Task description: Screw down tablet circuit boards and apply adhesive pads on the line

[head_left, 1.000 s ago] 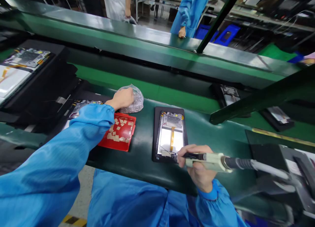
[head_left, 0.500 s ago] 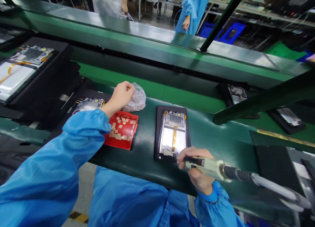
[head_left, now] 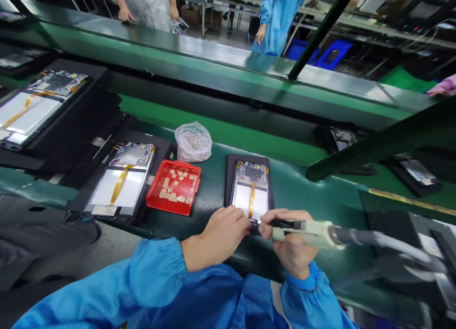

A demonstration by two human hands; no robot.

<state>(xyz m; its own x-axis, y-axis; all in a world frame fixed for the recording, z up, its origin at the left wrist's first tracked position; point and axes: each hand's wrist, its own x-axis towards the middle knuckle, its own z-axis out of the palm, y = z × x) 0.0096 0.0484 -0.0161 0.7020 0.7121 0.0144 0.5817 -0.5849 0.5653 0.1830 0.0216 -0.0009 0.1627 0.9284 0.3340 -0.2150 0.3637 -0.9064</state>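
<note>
An open tablet [head_left: 251, 191] lies on a black pad, its circuit board at the far end and an orange ribbon cable down the middle. At its near edge is my left hand [head_left: 226, 229], fingers bent and pressed together; whatever they hold, if anything, is hidden. My right hand [head_left: 294, 250] grips a pale electric screwdriver [head_left: 313, 234], its nose pointing left toward the fingertips of my left hand. Left of the tablet, a red tray [head_left: 154, 200] carries several small beige pieces. Behind the tray stands a clear plastic bag [head_left: 194, 143] full of tiny metal parts, apparently screws.
Another opened tablet [head_left: 121, 181] lies left of the tray, with a larger one [head_left: 39, 101] beyond it. A green post [head_left: 370, 143] slants across the right side. Further devices sit along the green line [head_left: 228, 122]. Two people stand behind the rail [head_left: 213, 48].
My left hand has come from the bag of small metal parts, right and nearer, to the tablet's near edge. My right hand stays beside the tablet with the screwdriver.
</note>
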